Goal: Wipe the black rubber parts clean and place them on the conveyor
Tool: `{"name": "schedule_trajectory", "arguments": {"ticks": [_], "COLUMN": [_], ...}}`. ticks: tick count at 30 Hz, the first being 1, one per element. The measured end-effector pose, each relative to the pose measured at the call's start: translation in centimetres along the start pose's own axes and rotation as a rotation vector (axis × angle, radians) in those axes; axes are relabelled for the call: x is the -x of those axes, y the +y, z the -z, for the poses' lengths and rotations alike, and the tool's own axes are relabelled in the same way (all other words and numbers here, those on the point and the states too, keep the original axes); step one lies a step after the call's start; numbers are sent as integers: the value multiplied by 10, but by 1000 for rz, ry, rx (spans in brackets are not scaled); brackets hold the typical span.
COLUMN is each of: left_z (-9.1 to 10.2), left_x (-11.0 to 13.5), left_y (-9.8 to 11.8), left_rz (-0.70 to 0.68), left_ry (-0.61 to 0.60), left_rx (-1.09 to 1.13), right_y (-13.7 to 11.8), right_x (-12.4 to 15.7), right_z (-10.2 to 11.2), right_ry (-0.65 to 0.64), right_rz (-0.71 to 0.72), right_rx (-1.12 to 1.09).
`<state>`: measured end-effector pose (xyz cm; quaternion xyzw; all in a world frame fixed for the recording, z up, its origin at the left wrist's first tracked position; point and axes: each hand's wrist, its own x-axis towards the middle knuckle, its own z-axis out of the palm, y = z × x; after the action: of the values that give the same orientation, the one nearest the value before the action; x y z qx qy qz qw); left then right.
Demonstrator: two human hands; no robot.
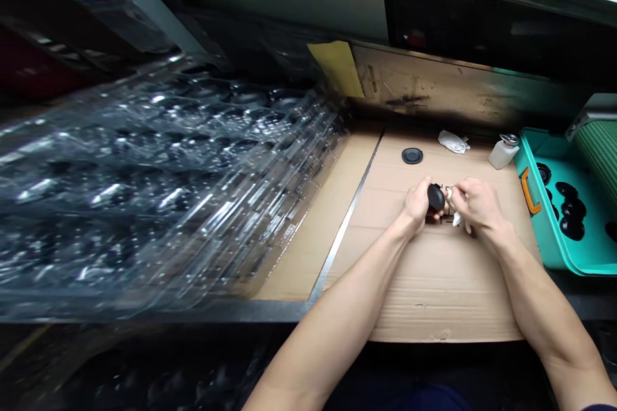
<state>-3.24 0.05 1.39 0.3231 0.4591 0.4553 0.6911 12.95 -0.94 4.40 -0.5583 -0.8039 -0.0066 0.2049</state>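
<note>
My left hand (417,202) is closed around a small round black part (436,197), held just above the cardboard sheet (434,282). My right hand (475,204) meets it from the right, its fingers pinched on a small white cloth (456,218) that touches the part. Another round black part (412,155) lies flat on the cardboard farther back.
A stack of clear plastic blister trays (159,192) fills the left. At the right stands a teal bin (573,205) holding several black parts. A white dispenser bottle (504,151) and a crumpled white wipe (453,141) sit near the back wall.
</note>
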Motion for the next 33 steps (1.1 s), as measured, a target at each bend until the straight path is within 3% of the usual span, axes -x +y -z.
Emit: {"name": "schedule_trajectory", "arguments": {"ticks": [3,7,15,21,25,28,31,33], "left_z": [9,17,16,17,14,11,7,5], "left_x": [-1,2,5,1,-3,-4,2,8], "left_y": [19,36,38,33,21,10,2,1], "left_rz": [198,331,349,294,137,-171,-531,-697], "left_ry": [-23,-44,-26,-51,-118,-9,157,195], "left_rx": [280,461,485,454,404,205,-120,-308], "right_y": [15,30,38,38,41,46,49,50], "right_x": [-3,-6,-8,-10,-14,-18,-19,-18], "right_z": [3,4,-3,-2,-5,-8,-9,-10], "right_ry": [172,242,269,397,443,407,411,421], "right_rz": [-63,-136,-177,-222,-343,-427,-469,-463], "right_rx": [-74,-108,-138,-279,-689,-1019,-1082,-1011]}}
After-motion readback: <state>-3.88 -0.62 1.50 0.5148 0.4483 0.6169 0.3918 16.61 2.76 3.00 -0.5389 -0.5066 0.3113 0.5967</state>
